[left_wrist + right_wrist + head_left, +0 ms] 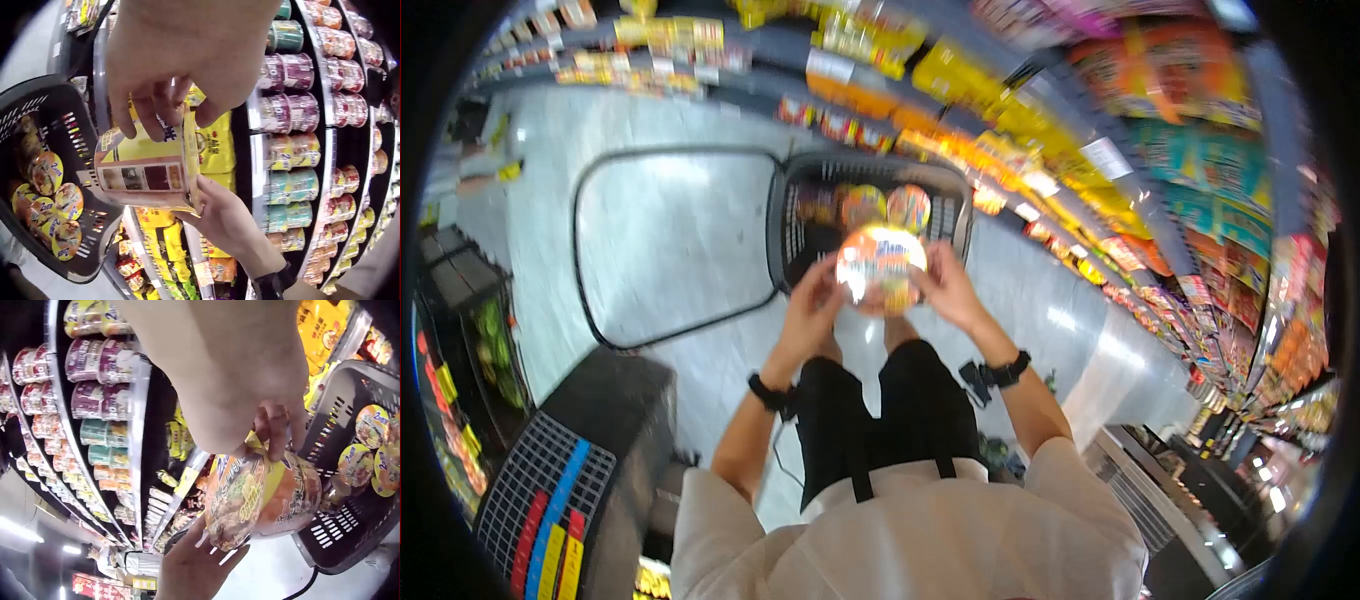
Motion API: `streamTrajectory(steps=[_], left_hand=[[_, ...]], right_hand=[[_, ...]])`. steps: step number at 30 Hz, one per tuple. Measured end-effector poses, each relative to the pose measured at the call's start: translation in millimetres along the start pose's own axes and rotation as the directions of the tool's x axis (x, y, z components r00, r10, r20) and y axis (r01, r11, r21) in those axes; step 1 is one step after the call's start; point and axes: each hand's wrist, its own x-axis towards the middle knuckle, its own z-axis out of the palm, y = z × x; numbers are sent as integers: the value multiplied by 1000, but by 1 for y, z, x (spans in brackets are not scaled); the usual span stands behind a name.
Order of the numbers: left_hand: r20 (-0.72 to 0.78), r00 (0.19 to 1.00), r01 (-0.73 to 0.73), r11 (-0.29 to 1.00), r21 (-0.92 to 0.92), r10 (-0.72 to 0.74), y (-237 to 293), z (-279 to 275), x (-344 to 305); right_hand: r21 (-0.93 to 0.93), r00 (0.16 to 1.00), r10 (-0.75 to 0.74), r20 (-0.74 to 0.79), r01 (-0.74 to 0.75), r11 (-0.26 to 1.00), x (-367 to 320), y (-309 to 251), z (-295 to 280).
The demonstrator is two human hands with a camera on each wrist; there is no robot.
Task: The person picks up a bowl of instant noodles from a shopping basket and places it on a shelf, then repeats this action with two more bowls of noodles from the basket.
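Both hands hold a round noodle tub point(881, 268) with an orange and yellow lid, above the near edge of a dark basket point(800, 250). The left hand point(812, 305) grips the tub's left side and the right hand point(948, 288) its right side. Printed panels show on the tub's wall point(147, 178) in the left wrist view. In the right wrist view the illustrated lid point(236, 500) faces the camera. Several similar tubs point(47, 172) lie inside the basket.
Shelves of packaged noodles point(1020, 140) run along the right and top. The basket's handle loop point(578, 235) extends left over the pale floor. A dark stand with a wire grid point(550, 470) is at lower left. A person point(107, 559) stands in the distance.
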Motion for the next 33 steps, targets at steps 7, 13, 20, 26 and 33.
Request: streamTrajectory(steps=[7,13,20,26,33], left_hand=[[148,980,-135,991,9,133,134,23,-61],[399,877,-335,936,109,267,213,38,-109],[588,707,-639,710,296,392,246,48,-117],[678,640,-652,723,230,361,289,95,-119],[654,612,-756,570,321,443,310,173,-122]], right_hand=[[39,997,-46,-54,48,998,-74,-150,-60],[0,973,-130,-191,132,991,-153,-222,-88],[82,927,-83,-367,121,989,-221,-264,-97],[164,854,-131,-504,244,956,-253,-271,-119],[256,807,-194,-558,390,885,-286,-294,-177]])
